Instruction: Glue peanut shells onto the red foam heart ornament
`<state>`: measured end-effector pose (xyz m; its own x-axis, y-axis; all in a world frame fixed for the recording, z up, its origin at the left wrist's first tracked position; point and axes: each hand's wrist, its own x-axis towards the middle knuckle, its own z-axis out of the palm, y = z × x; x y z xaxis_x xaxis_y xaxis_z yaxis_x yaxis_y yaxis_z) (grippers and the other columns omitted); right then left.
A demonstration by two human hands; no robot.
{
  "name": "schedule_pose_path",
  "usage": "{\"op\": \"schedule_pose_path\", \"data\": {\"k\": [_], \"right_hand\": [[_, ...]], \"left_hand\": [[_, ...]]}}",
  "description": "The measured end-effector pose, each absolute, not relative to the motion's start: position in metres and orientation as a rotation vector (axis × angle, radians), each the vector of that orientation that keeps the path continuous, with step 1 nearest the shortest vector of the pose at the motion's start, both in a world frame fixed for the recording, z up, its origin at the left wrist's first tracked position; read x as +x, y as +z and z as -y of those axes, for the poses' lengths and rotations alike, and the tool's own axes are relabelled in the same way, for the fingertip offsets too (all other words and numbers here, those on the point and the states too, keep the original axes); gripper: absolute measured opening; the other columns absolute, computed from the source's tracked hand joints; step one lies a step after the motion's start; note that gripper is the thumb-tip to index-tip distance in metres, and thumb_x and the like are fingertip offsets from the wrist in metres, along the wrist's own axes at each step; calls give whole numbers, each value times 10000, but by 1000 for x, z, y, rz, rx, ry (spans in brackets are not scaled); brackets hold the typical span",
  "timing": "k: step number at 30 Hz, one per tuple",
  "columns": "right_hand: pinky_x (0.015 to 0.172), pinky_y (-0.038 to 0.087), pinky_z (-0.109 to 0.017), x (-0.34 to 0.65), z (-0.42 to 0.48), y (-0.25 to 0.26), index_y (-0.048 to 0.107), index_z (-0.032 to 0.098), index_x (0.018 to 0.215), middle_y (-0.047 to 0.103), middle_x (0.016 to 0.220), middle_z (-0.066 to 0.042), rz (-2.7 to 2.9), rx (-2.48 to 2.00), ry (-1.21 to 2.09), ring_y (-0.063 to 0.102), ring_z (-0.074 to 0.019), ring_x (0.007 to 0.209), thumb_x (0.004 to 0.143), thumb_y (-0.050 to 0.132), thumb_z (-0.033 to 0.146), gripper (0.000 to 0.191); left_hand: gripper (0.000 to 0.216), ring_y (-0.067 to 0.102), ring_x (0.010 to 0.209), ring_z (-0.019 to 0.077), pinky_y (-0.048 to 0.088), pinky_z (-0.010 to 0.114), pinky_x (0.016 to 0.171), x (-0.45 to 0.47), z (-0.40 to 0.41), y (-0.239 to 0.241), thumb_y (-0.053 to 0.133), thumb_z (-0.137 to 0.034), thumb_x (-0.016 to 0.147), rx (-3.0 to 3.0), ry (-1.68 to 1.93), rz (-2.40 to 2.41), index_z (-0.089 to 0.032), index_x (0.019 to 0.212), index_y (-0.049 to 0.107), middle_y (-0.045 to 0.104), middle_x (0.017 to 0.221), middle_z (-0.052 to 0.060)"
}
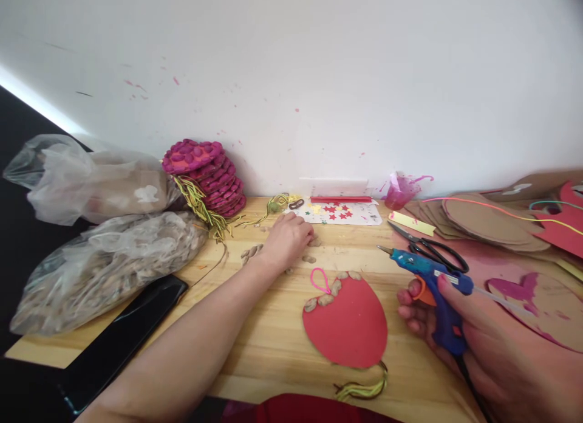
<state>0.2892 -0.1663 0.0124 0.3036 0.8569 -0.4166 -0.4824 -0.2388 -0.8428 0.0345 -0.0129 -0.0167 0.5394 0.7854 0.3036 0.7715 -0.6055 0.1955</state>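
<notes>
Bright, even light fills the scene, leaving the pale wall [291,76] and the wooden table [255,350] with only weak, soft-edged shadows. A strip of light [40,104] at the upper left burns out to white, beside a near-black area where detail is lost. Whitish glare breaks up the surface of the plastic bag [113,259]. The upper right corner darkens. Wide-angle distortion stretches the left forearm [195,344] and the things along the right edge. Fine detail is smeared: the label [446,278] on the glue gun [407,262] is too soft to read
</notes>
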Motion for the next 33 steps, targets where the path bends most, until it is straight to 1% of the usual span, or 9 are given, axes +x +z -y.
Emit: {"op": "schedule_pose_path", "data": {"k": [4, 8, 13, 17, 19, 22, 25, 29, 33], "right_hand": [[428, 605, -250, 292, 166, 11, 785, 253, 842, 782, 659, -42, 458, -1295, 1319, 720, -210, 504, 682, 846, 366, 205], [455, 620, -262, 295, 167, 8, 777, 218, 801, 782, 668, -52, 484, -1314, 1338, 722, -213, 511, 657, 860, 353, 214], [440, 611, -226, 291, 169, 9, 772, 215, 797, 781, 662, -32, 470, -1328, 1317, 711, -181, 491, 647, 865, 365, 231], [467, 631, -234, 277, 173, 19, 744, 252, 742, 776, 669, 0, 503, -1310, 1198, 722, -177, 535, 709, 831, 383, 161], [452, 617, -206, 271, 175, 24, 736, 271, 739, 777, 677, 19, 508, -1320, 1113, 721, -161, 531, 749, 809, 354, 111], [419, 583, -160, 270, 174, 25, 759, 292, 828, 775, 658, 35, 485, -1326, 1096, 707, -140, 487, 753, 805, 292, 87], [428, 587, -173, 278, 170, 19, 769, 280, 867, 776, 651, 6, 496, -1322, 1180, 716, -161, 499, 727, 810, 293, 146], [427, 609, -255, 291, 167, 11, 760, 199, 785, 774, 651, -73, 538, -1335, 1299, 701, -209, 465, 661, 830, 300, 174], [493, 628, -271, 297, 167, 9, 745, 177, 794, 776, 703, -90, 558, -1317, 1353, 735, -228, 539, 702, 802, 269, 142]], "left_hand": [[180, 621, 904, 234, 464, 350, 849, 22, 8, -9, 578, -252, 939, 2630, 640, -1450, -182, 948, 743, 748, 905, 71], [195, 635, 871, 230, 466, 342, 814, 1, 4, 7, 563, -213, 913, 2510, 629, -1532, -182, 869, 750, 747, 887, 68], [138, 620, 880, 239, 448, 352, 845, -5, 0, 8, 669, -126, 777, 2529, 476, -1463, -209, 814, 772, 726, 827, 51], [171, 583, 989, 281, 412, 410, 899, 0, 0, 3, 718, -168, 775, 2537, 419, -1444, -244, 912, 786, 714, 899, 66], [138, 576, 997, 285, 404, 422, 901, 2, 1, 3, 711, -174, 786, 2535, 397, -1433, -249, 874, 786, 711, 903, 68], [134, 570, 999, 285, 394, 436, 918, 4, 2, 3, 666, -143, 799, 2537, 384, -1428, -226, 791, 771, 709, 887, 74], [161, 564, 1018, 279, 387, 440, 953, 7, 3, 1, 621, -118, 805, 2551, 394, -1420, -208, 781, 753, 714, 892, 82], [158, 565, 1031, 279, 394, 426, 958, 8, 4, -3, 608, -100, 801, 2562, 421, -1416, -191, 779, 735, 726, 916, 94], [176, 593, 995, 256, 403, 387, 935, 4, 2, 1, 593, -128, 834, 2547, 457, -1418, -211, 793, 743, 739, 872, 55]]}}
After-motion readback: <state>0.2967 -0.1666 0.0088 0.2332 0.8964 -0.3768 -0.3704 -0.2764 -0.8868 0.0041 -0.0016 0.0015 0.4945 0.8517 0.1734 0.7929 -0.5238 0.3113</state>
